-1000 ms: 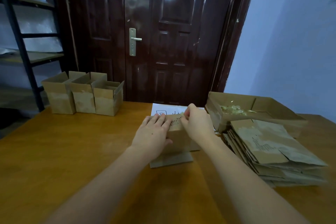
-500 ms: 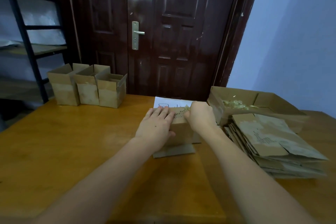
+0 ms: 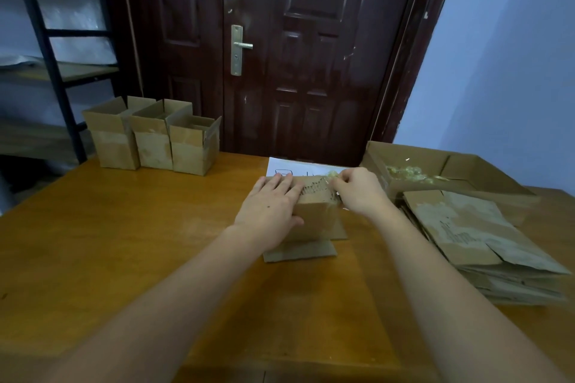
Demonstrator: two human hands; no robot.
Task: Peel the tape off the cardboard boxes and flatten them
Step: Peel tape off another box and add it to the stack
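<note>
Right hand (image 3: pixel 357 193) shifted rightward, fingers pinching tape (image 3: pixel 330 174) | left hand (image 3: pixel 270 205) flat on box (image 3: pixel 314 218) | wooden table (image 3: pixel 124 242) | dark door (image 3: pixel 280 50)

Bare tabletop (image 3: pixel 140 242) lies open at left; three upright boxes (image 3: pixel 152 137) block far-left, flattened stack (image 3: pixel 485 246) crowds right.

Bare forearms, no sleeves visible
</note>
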